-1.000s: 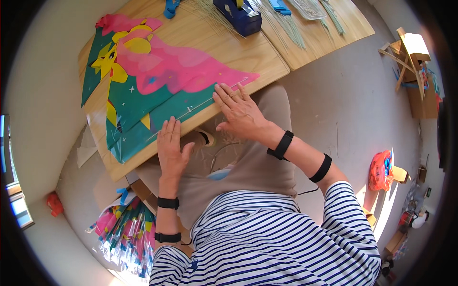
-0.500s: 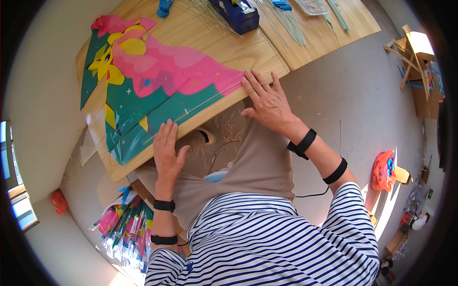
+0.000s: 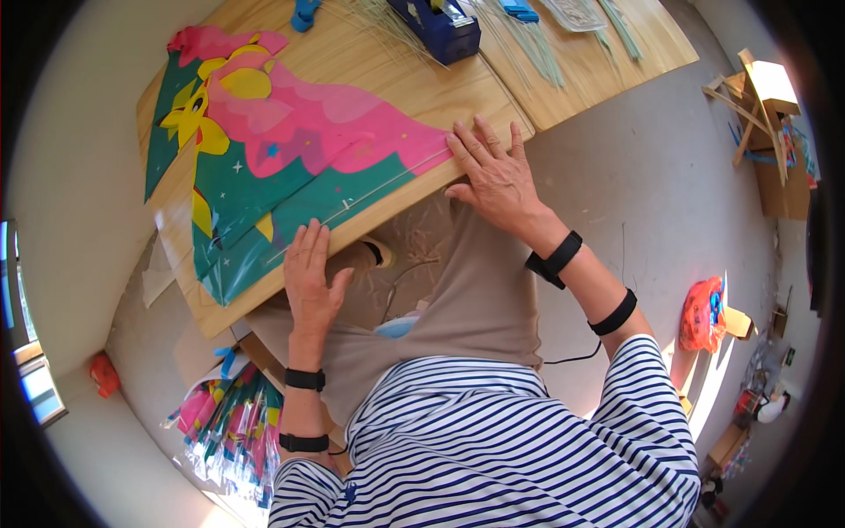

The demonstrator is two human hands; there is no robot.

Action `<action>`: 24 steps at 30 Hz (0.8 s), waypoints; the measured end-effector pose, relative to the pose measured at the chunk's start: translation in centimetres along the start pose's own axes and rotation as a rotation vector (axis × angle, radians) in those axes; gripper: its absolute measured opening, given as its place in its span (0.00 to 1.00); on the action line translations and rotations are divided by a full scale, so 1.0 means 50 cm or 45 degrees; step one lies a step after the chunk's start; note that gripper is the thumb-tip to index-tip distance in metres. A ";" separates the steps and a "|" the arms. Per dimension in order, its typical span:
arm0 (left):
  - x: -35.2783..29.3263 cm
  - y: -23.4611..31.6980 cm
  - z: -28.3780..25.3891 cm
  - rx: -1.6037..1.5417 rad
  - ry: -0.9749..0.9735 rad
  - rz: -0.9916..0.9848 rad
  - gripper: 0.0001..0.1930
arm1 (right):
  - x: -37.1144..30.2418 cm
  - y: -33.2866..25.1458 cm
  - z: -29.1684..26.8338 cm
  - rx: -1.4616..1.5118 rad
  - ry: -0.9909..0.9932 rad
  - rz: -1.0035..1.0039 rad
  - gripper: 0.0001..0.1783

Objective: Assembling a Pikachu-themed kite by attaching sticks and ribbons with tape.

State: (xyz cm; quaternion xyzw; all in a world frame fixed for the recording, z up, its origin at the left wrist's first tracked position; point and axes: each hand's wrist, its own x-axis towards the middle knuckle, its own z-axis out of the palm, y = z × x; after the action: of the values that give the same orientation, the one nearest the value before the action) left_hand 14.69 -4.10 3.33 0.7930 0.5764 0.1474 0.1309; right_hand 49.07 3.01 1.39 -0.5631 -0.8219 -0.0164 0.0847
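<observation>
Worktop (image 3: 422, 97), one — pale wood. Printed sheet (image 3: 343, 145), pink, green, yellow; laid along the near edge. Right hand (image 3: 499, 180), fingers spread, at the sheet's pointed end. Left hand (image 3: 312, 277), fingers extended close together (thumb apart), at the edge. Thin pale strip (image 3: 385, 186), between them — best held straight under light, even fingertip pressure.

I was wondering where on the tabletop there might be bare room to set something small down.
The broadest bare patch of table lies between the pink-and-green sheet, the tape dispenser and the right hand. A narrow strip borders the sheet's near edge. Farther back is crowded, with thin sticks, blue pieces and a clear tray.
</observation>
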 end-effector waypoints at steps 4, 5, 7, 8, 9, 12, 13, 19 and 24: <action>-0.001 0.000 0.001 0.002 0.002 0.002 0.40 | -0.003 -0.004 0.019 0.144 0.002 0.082 0.44; -0.002 -0.001 0.002 0.002 0.009 0.002 0.41 | 0.004 -0.003 0.019 0.131 -0.009 0.157 0.44; -0.001 0.001 0.003 0.001 0.014 -0.002 0.41 | 0.018 0.003 0.012 0.103 -0.038 0.315 0.44; 0.000 0.004 0.002 0.004 0.017 -0.005 0.41 | 0.019 -0.003 0.006 0.092 -0.013 0.208 0.44; 0.000 0.006 0.002 0.006 0.016 -0.007 0.40 | 0.016 -0.015 -0.004 0.082 0.010 0.104 0.43; -0.004 0.001 0.004 -0.009 0.037 0.004 0.40 | 0.003 -0.036 0.002 0.115 0.032 -0.041 0.41; -0.002 0.002 0.003 -0.014 0.034 0.007 0.40 | 0.002 -0.038 0.005 0.137 0.033 -0.063 0.39; -0.003 0.002 0.002 -0.001 0.029 0.001 0.40 | 0.008 -0.018 -0.004 -0.016 0.037 0.033 0.35; -0.003 0.004 0.005 0.012 0.051 -0.002 0.41 | -0.011 -0.003 0.001 -0.056 0.062 0.127 0.33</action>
State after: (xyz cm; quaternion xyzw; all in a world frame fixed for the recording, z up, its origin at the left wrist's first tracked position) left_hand 14.91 -4.32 3.16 0.7901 0.5803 0.1603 0.1156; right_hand 49.12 2.44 1.27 -0.6044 -0.7900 -0.0440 0.0928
